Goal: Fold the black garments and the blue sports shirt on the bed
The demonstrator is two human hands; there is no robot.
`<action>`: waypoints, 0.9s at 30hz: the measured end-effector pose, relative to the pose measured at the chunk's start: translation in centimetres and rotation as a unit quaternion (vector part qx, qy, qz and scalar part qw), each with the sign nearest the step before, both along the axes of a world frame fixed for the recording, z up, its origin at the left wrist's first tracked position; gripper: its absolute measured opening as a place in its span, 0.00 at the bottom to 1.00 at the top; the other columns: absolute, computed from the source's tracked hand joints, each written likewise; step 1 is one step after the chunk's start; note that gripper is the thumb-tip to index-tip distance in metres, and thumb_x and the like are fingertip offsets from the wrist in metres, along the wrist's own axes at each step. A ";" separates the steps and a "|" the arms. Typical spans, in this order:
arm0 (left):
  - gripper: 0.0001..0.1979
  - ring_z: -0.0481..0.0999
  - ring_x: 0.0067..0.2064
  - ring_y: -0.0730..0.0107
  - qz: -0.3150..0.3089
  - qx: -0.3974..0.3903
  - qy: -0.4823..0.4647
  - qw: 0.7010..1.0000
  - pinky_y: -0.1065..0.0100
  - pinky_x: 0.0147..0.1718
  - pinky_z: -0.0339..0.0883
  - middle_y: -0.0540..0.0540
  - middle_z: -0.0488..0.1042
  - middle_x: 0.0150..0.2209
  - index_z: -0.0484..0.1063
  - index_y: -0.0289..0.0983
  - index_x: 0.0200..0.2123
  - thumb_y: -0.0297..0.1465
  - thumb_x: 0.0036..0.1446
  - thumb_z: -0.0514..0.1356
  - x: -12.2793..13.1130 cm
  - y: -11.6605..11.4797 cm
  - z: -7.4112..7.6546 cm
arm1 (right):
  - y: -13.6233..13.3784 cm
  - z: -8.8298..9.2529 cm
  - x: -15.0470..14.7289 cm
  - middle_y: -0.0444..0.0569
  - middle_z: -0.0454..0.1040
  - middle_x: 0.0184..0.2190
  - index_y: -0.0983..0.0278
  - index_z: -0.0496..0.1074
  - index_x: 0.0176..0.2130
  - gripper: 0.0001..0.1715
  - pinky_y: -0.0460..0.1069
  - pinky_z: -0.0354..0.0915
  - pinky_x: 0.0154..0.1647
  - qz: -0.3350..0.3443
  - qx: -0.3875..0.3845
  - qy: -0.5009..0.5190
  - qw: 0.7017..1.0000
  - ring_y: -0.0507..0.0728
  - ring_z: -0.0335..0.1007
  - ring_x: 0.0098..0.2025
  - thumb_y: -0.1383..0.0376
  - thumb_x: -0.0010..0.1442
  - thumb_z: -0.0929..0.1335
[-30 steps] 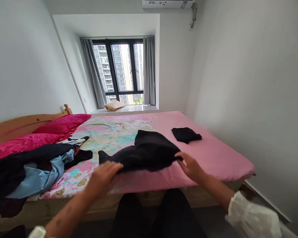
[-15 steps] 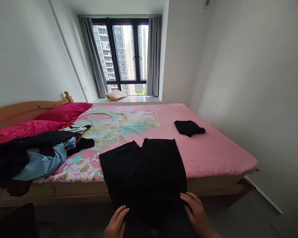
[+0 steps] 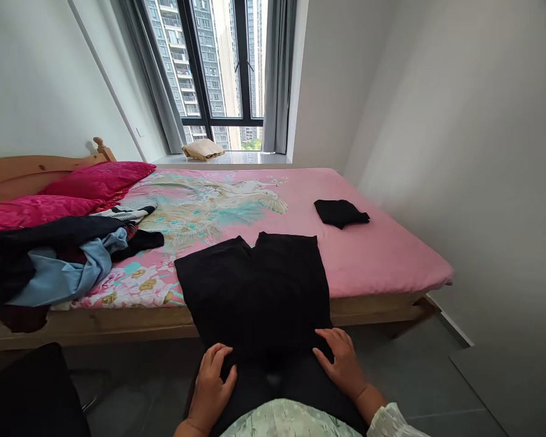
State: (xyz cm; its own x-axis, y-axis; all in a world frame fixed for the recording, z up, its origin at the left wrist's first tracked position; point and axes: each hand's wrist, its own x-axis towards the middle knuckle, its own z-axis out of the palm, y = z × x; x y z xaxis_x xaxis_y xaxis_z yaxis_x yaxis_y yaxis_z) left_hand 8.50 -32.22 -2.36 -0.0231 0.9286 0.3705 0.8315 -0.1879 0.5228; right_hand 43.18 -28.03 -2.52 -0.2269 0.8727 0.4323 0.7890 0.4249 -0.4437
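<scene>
Black shorts [image 3: 259,285] are spread out with the two legs pointing away from me on the bed and the near end hanging over the bed's edge toward my lap. My left hand [image 3: 213,379] rests at the near left corner of the shorts, its fingers on the dark cloth and its thumb apart. At the near right corner lies my right hand [image 3: 339,359], fingers stretched over the fabric and thumb spread away. Both hands look open. Where the shorts end against my dark trousers is hard to make out.
A folded black garment [image 3: 341,213] lies on the right of the pink bed sheet [image 3: 382,261]. Heaped clothes [image 3: 73,261] and red pillows [image 3: 100,182] fill the left side. A black chair [image 3: 31,388] stands at the lower left. A beige folded cloth [image 3: 203,149] sits on the windowsill.
The view has tilted down, showing more of my lap and sleeve. My thumbs now show apart from the fingers. The shorts keep about the same place on the bed.
</scene>
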 end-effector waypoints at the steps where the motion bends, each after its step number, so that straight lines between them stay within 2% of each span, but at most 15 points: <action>1: 0.13 0.69 0.50 0.59 0.001 0.003 0.003 1.000 0.56 0.49 0.67 0.43 0.68 0.45 0.69 0.40 0.43 0.28 0.52 0.55 0.0 0.1 -0.1 | 0.0 0.0 -0.2 0.49 0.73 0.43 0.58 0.69 0.48 0.18 0.60 0.61 0.51 -0.008 -0.003 -0.005 1.000 0.61 0.67 0.47 0.61 0.56 0.65; 5: 0.14 0.70 0.48 0.60 0.019 0.009 0.005 1.000 0.57 0.47 0.68 0.44 0.69 0.42 0.71 0.39 0.39 0.24 0.50 0.52 0.2 0.5 -0.4 | -0.1 -0.1 -1.2 0.49 0.72 0.43 0.59 0.69 0.47 0.20 0.62 0.56 0.54 -0.023 -0.033 -0.022 0.999 0.61 0.65 0.47 0.63 0.52 0.66; 8: 0.14 0.71 0.46 0.60 0.033 0.000 0.016 0.999 0.57 0.46 0.68 0.44 0.69 0.40 0.71 0.38 0.38 0.24 0.48 0.53 0.3 1.0 0.1 | 0.4 0.1 -1.3 0.48 0.72 0.42 0.58 0.69 0.45 0.21 0.63 0.54 0.56 -0.021 -0.072 -0.020 0.997 0.61 0.65 0.47 0.67 0.50 0.64; 12: 0.20 0.71 0.44 0.63 -0.007 -0.044 0.058 0.997 0.61 0.44 0.69 0.46 0.70 0.38 0.72 0.40 0.37 0.18 0.41 0.51 -0.8 1.6 2.2 | 1.2 1.6 0.0 0.47 0.72 0.40 0.59 0.69 0.42 0.20 0.65 0.49 0.58 -0.024 -0.089 -0.001 0.996 0.59 0.65 0.46 0.72 0.51 0.60; 15: 0.25 0.70 0.47 0.61 -0.046 -0.062 0.111 0.991 0.58 0.47 0.68 0.47 0.70 0.42 0.73 0.44 0.39 0.17 0.38 0.51 -2.2 1.3 3.8 | 0.9 2.6 1.2 0.48 0.70 0.44 0.59 0.68 0.43 0.25 0.64 0.49 0.59 0.025 -0.071 0.010 0.997 0.60 0.62 0.51 0.76 0.46 0.59; 17: 0.29 0.69 0.50 0.59 -0.060 -0.059 0.134 0.987 0.56 0.48 0.67 0.47 0.70 0.47 0.72 0.46 0.42 0.17 0.36 0.52 -2.9 0.7 4.3 | 0.2 2.7 1.5 0.49 0.69 0.46 0.60 0.68 0.41 0.25 0.63 0.52 0.58 0.070 -0.075 0.021 0.995 0.60 0.60 0.53 0.77 0.44 0.58; 20: 0.30 0.69 0.52 0.60 -0.111 -0.061 0.144 0.981 0.58 0.50 0.67 0.49 0.71 0.48 0.72 0.47 0.43 0.16 0.37 0.52 -3.7 -0.7 3.9 | -1.4 2.2 1.6 0.50 0.71 0.44 0.60 0.69 0.39 0.22 0.60 0.57 0.57 0.122 -0.114 0.033 0.985 0.59 0.60 0.53 0.77 0.46 0.58; 22: 0.28 0.70 0.52 0.63 -0.150 -0.068 0.137 0.977 0.61 0.51 0.67 0.50 0.73 0.48 0.71 0.49 0.45 0.17 0.43 0.52 -4.2 -1.8 3.3 | -2.2 1.8 1.7 0.51 0.70 0.46 0.60 0.69 0.42 0.22 0.60 0.58 0.57 0.145 -0.145 0.037 0.978 0.60 0.59 0.54 0.75 0.50 0.59; 24: 0.29 0.69 0.54 0.64 -0.177 -0.081 0.123 0.973 0.62 0.53 0.66 0.50 0.71 0.52 0.67 0.50 0.52 0.20 0.48 0.53 -4.8 -2.6 2.8 | -2.8 1.6 2.0 0.52 0.67 0.52 0.60 0.67 0.49 0.26 0.61 0.56 0.59 0.159 -0.169 0.040 0.972 0.61 0.56 0.58 0.74 0.51 0.60; 27: 0.32 0.64 0.58 0.63 -0.182 -0.105 0.086 0.974 0.61 0.56 0.62 0.49 0.65 0.58 0.60 0.49 0.58 0.21 0.50 0.52 -5.5 -3.4 1.7 | -3.0 1.4 2.5 0.50 0.64 0.55 0.58 0.62 0.56 0.37 0.61 0.54 0.61 0.169 -0.180 0.039 0.968 0.60 0.53 0.60 0.75 0.47 0.60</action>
State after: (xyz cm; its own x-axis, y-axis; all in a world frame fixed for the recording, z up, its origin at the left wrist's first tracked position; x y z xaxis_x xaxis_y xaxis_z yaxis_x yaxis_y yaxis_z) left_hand 2.96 -35.61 -0.61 0.3674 0.9192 0.1418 0.8080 -0.3910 0.4407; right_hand 45.73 -31.08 -1.08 -0.5052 0.8513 0.1417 0.5899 0.4605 -0.6633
